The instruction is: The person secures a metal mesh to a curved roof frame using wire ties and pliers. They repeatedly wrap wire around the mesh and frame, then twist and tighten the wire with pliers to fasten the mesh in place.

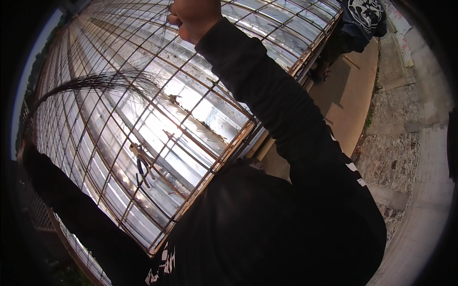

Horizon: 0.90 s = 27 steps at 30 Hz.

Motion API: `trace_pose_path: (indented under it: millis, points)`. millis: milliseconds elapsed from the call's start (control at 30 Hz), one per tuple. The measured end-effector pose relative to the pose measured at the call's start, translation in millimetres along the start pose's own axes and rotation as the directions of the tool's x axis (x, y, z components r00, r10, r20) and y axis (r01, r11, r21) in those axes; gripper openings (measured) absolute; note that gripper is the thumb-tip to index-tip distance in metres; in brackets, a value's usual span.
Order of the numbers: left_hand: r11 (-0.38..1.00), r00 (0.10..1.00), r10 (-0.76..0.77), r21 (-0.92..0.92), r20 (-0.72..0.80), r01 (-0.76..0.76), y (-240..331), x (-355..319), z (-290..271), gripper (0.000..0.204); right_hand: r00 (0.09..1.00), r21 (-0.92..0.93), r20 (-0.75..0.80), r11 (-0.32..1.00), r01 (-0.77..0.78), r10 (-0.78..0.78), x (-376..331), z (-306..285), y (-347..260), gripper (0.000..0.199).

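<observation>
My left hand [26,148], dark and partly lost at the rim, is closed on one end of a bundle of thin wire [90,82]. The bundle arches up and to the right over a rusty steel bar grid [112,171], its loose ends fanning out. High in the view, my right hand [195,19] is closed above the grid. A few thin dark wires hang beside its fingers and seem to be pinched there; the fingertips are partly hidden. Pliers [141,162] with dark handles lie on the grid, between my two arms.
Shiny corrugated metal sheets [186,97] lie under the grid, with bits of debris. The grid's edge runs diagonally past my body. Beyond it are a brown beam or ledge [348,86] and a stone wall [389,148]. Another person in dark clothing [360,24] is at the upper right.
</observation>
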<state>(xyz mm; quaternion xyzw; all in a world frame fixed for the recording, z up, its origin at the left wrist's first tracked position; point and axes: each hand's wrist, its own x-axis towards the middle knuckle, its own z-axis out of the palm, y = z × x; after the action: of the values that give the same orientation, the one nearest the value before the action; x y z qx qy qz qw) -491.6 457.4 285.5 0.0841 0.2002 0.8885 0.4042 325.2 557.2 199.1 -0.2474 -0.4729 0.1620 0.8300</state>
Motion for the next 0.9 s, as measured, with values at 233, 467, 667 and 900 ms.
trace_pose_path:
  millis: [233,467,667,900]
  points:
    - [1.000,1.000,0.009,-0.006,0.020,-0.009,-27,5,18,0.051,0.843,0.121,0.247,0.848,-0.517,0.478,33,-37,56,0.023]
    - [0.999,0.999,0.028,-0.036,0.039,-0.026,-35,15,21,0.051,0.943,-0.227,0.332,0.968,0.110,-0.029,85,-79,112,0.026]
    - [0.999,0.998,0.048,-0.021,0.040,-0.048,-32,14,20,0.052,0.508,-0.815,0.210,0.137,0.563,-0.836,100,-75,68,0.026]
    - [0.991,0.994,0.097,-0.099,0.041,-0.092,-21,29,5,0.053,0.878,-0.315,0.232,0.886,-0.340,0.420,111,-141,85,0.011]
